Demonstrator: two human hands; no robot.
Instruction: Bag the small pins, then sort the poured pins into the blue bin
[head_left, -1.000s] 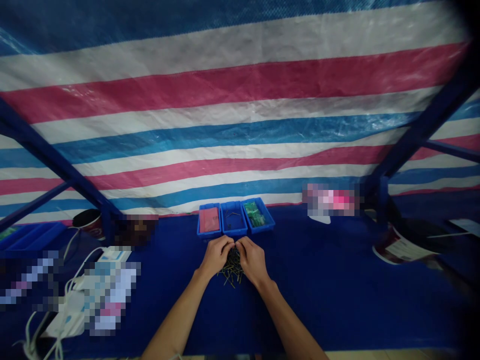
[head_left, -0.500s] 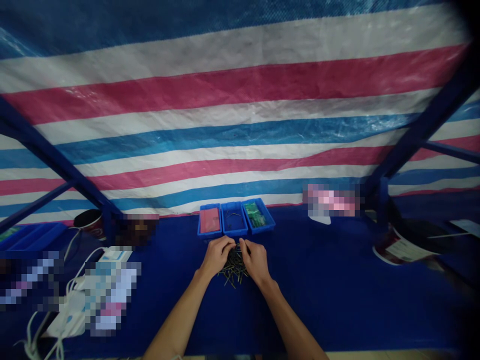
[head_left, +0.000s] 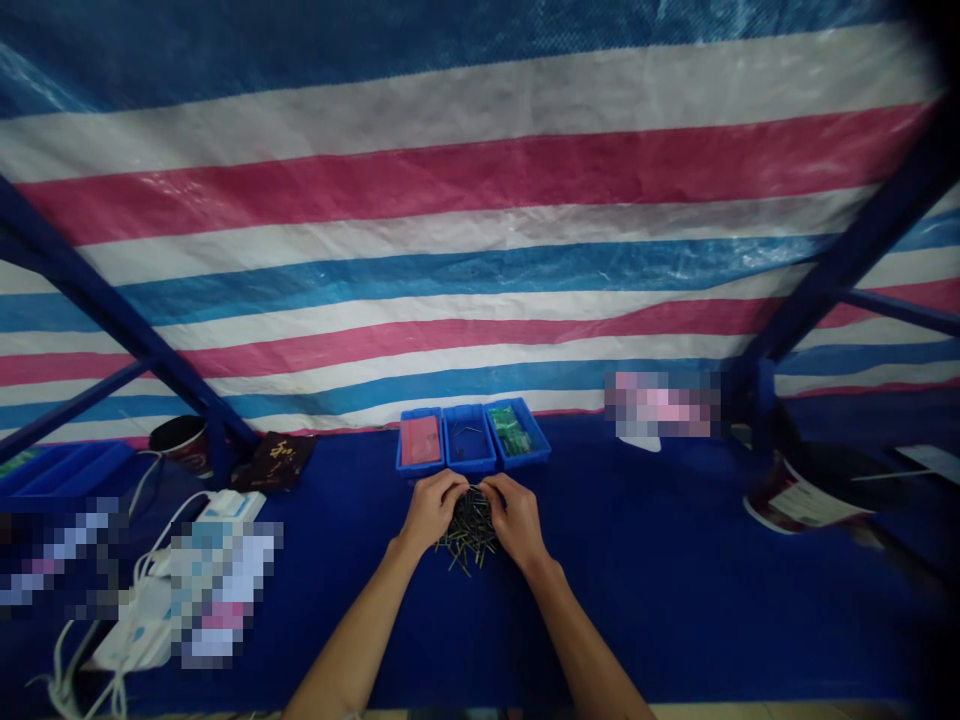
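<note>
Both hands work at the far edge of a loose pile of thin metal pieces (head_left: 469,545), which lies on the blue surface (head_left: 637,600) at the near side of three small trays. The left hand (head_left: 430,508) and right hand (head_left: 517,515) each have fingers drawn into a narrow pinch, tips close together; whether a piece is gripped is too small to tell. Judging by the heap, much is left to handle, and how much is done cannot be told. The left tray (head_left: 421,471) holds something pink, the middle tray (head_left: 471,465) a few thin dark bits, the right tray (head_left: 527,461) green packets.
</note>
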